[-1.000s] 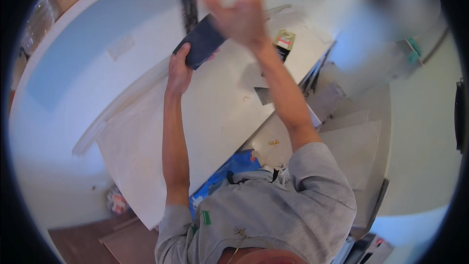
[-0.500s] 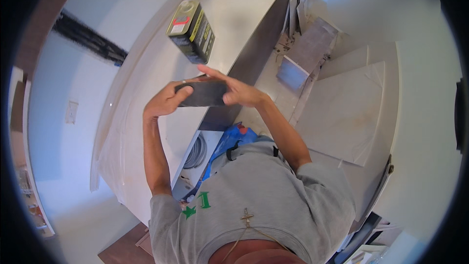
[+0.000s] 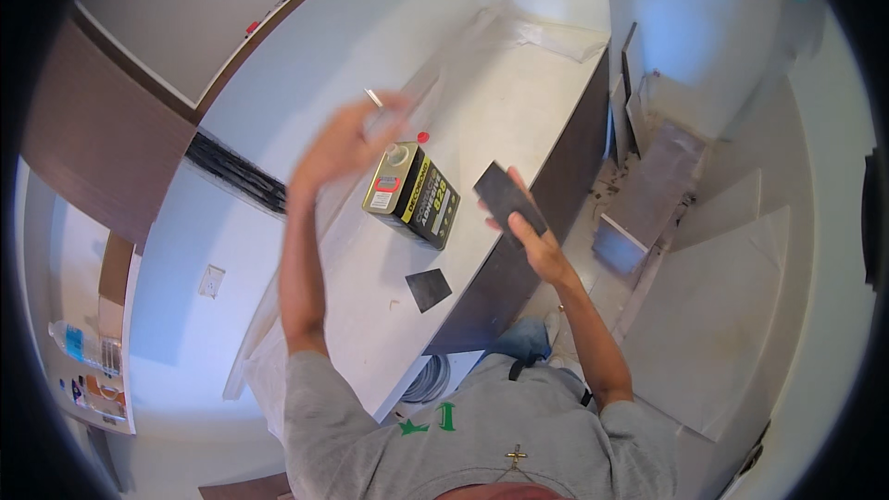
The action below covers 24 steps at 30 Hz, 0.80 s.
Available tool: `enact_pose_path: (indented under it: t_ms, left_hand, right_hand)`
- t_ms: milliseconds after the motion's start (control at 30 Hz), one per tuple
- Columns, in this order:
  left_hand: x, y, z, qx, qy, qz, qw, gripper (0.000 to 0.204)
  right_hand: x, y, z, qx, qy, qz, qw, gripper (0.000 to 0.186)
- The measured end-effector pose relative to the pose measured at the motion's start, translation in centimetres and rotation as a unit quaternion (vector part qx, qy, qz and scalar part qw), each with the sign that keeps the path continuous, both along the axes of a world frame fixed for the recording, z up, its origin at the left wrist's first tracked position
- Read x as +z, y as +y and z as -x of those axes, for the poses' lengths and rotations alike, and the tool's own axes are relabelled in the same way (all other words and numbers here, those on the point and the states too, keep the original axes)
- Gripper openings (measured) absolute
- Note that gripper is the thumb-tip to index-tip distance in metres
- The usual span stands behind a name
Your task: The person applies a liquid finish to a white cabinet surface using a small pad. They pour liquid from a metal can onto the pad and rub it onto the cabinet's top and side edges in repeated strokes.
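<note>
In my right hand is a flat dark grey rectangular piece, gripped with the thumb on its face and raised over the counter's right edge. My left hand, smeared by motion, is up beside the top of a black and yellow rectangular can. A thin pale sliver shows near its fingers; I cannot tell whether they hold it. The can stands upright on the white counter, and a small red cap shows just beyond it. Nearer me, a dark square piece lies flat on the counter.
Clear plastic sheeting hangs along the counter's left side. A coil of grey cable sits beneath the counter. Boards lean at the far right, and a large pale panel rests at the right. A shelf at left holds a bottle.
My left hand has let go of the dark rectangular piece and moved up and away. The right hand keeps the piece, now farther right. The view has shifted, showing the square piece and red cap.
</note>
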<state>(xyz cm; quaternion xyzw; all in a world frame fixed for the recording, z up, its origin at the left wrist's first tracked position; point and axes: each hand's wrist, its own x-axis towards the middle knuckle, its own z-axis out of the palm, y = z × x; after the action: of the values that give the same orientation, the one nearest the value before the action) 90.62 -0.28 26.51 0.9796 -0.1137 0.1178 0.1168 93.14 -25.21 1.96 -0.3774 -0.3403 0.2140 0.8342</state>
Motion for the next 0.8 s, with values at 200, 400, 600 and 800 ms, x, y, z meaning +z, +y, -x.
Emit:
enact_pose_path:
  t_ms: [200, 400, 600, 800]
  left_hand:
    - [10.4, 9.3, -11.1, 0.121, -0.376, -0.359, 0.846, 0.058]
    - [11.4, 14.8, -13.4, 0.221, -0.327, -0.524, 0.755, 0.051]
    - [11.5, 14.5, -14.1, 0.238, -0.312, -0.497, 0.774, 0.033]
    - [12.9, 14.7, -13.3, 0.231, -0.273, -0.428, 0.830, 0.018]
  right_hand:
    - [-1.2, 6.7, -10.7, -0.037, -0.020, 0.002, 0.999, 0.077]
    - [-2.3, 13.6, -20.3, 0.004, 0.026, -0.044, 0.999, 0.078]
    - [-4.3, 16.7, -31.7, -0.037, 0.094, -0.050, 0.994, 0.075]
    - [-0.6, 21.5, -45.3, -0.097, 0.097, -0.058, 0.989, 0.074]
